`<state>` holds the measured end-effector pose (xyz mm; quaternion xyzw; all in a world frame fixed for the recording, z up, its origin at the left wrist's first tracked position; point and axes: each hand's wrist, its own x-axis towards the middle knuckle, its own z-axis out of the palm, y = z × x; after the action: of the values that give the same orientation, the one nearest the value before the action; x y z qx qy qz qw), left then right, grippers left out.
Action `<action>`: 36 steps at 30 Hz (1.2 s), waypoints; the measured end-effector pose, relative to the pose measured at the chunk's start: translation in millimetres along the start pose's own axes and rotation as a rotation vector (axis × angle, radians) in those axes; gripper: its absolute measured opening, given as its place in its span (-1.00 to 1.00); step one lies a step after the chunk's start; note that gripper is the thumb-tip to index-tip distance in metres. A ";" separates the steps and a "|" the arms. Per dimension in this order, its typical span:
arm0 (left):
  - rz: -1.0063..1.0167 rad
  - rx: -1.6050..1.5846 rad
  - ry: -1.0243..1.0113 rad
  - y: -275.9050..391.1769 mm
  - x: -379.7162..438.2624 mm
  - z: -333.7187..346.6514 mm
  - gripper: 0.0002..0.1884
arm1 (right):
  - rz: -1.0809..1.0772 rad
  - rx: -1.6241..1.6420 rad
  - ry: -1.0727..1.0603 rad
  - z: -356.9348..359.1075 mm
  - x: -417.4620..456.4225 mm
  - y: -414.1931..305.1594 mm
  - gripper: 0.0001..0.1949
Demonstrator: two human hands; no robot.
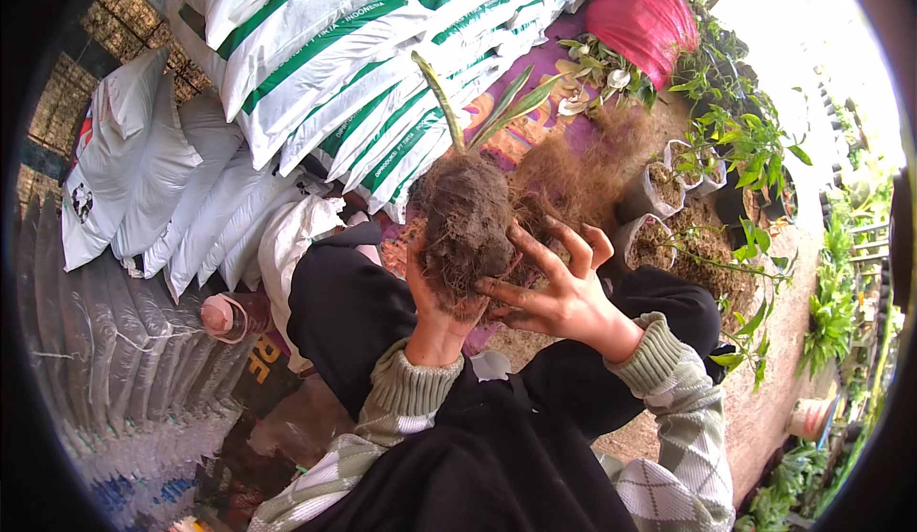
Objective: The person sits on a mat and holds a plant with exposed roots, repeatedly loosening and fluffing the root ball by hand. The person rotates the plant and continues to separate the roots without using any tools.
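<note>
A plant's root ball (469, 217), dark with soil and fringed with fine brown roots, rests in my left hand (437, 303). Long stiff leaves with pale edges (512, 109) rise from its far end, like those of a snake plant. My left palm and fingers are mostly hidden beneath the soil. From the right, my right hand (562, 292) touches the side of the root ball with its fingertips, fingers spread. Just beyond that hand lies a loose heap of brown fibre (566, 177), on or beside a purple patterned sheet (505, 84).
White sacks with green bands (322, 52) are stacked ahead, plain white sacks (143, 167) at left. Bundled clear plastic packs (107, 346) and a plastic bottle (233, 316) stand nearer. To the right are potted plants in grow bags (655, 192) and a red-pink wrapped bundle (641, 23).
</note>
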<state>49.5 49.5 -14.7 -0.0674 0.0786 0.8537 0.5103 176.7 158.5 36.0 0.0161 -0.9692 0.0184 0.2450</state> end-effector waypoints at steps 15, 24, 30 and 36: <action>0.006 0.024 0.018 2.9 -2.4 -2.0 -0.38 | 0.077 0.055 0.009 -5.2 10.9 -6.5 -0.57; -0.027 0.018 -0.046 -2.9 -2.4 -2.8 -0.43 | 0.127 0.175 0.114 -13.5 5.6 1.8 -0.61; -0.005 0.086 0.166 -3.4 1.5 -9.5 -0.51 | 0.143 0.229 0.068 -20.8 7.9 8.4 -0.64; -0.052 0.174 0.093 4.0 -1.0 -34.6 -0.64 | 0.197 0.241 -0.066 -22.1 13.9 14.4 -0.52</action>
<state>47.7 39.8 -48.2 -0.0643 0.1742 0.8261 0.5320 174.4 173.6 61.7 -0.0493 -0.9644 0.1578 0.2064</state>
